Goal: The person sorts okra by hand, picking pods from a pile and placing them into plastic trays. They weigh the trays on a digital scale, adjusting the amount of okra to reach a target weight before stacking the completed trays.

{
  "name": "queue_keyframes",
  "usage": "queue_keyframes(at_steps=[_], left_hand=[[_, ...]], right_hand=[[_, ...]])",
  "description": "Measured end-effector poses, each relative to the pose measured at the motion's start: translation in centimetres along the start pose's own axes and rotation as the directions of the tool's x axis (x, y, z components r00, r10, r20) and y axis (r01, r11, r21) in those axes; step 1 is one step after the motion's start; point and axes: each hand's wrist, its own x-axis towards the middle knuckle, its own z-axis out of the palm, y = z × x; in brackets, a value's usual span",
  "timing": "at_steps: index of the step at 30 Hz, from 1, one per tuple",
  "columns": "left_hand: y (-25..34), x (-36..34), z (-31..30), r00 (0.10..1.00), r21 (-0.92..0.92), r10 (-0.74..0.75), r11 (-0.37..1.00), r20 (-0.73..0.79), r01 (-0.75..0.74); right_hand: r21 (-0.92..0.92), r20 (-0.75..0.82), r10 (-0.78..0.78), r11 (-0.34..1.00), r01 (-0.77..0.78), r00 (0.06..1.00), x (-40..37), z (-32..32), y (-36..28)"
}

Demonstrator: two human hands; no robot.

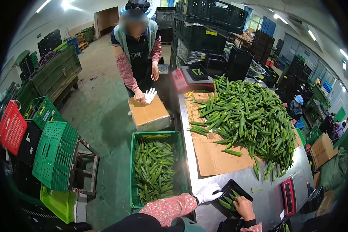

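My left hand [208, 193], in a white glove, rests at the left rim of a black tray [236, 186] on the metal table; its fingers are bent at the rim, and whether they grip it is unclear. Bare, my right hand [244, 208] reaches over the tray's right side, with its fingertips on the okra [226, 203] lying inside. Farther back, a large okra heap [255, 120] covers much of a cardboard sheet [208, 154]. A red scale [288, 196] stands to the right of the tray.
Left of the table is a green crate [133, 170] full of okra. Beyond it, a co-worker touches a cardboard box [149, 114] and a white glove [150, 95]. Another scale [179, 79] bears a tray at the table's far end. Stacked crates [52, 150] stand at the left.
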Motion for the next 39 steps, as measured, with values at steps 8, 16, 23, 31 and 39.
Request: queue_keyframes(at_steps=[8,16,23,31,39], left_hand=[[-0.1,0.1,0.0,1.0,-0.001,0.02,1.0,-0.008,-0.02],[-0.5,0.0,0.4,1.0,-0.005,0.009,1.0,-0.017,-0.009],[0.8,0.1,-1.0,0.997,-0.081,0.062,0.994,-0.053,-0.066],[1.7,0.3,-1.2,0.995,-0.079,-0.03,0.997,-0.094,0.022],[0.5,0.9,-0.1,0.987,-0.15,-0.051,0.988,-0.155,0.028]], right_hand=[[-0.017,0.028,0.001,1.0,0.0,1.0,0.6,-0.5,-0.7],[-0.007,0.037,0.013,1.0,-0.013,0.999,0.6,0.0,-0.6],[-0.013,0.0,-0.021,1.0,0.021,1.0,0.9,-0.7,-1.0],[0.007,0.019,0.009,1.0,-0.009,1.0,1.8,-2.3,-0.7],[0.263,-0.109,0.081,0.963,-0.05,0.991,11.3,-4.6,5.0]])
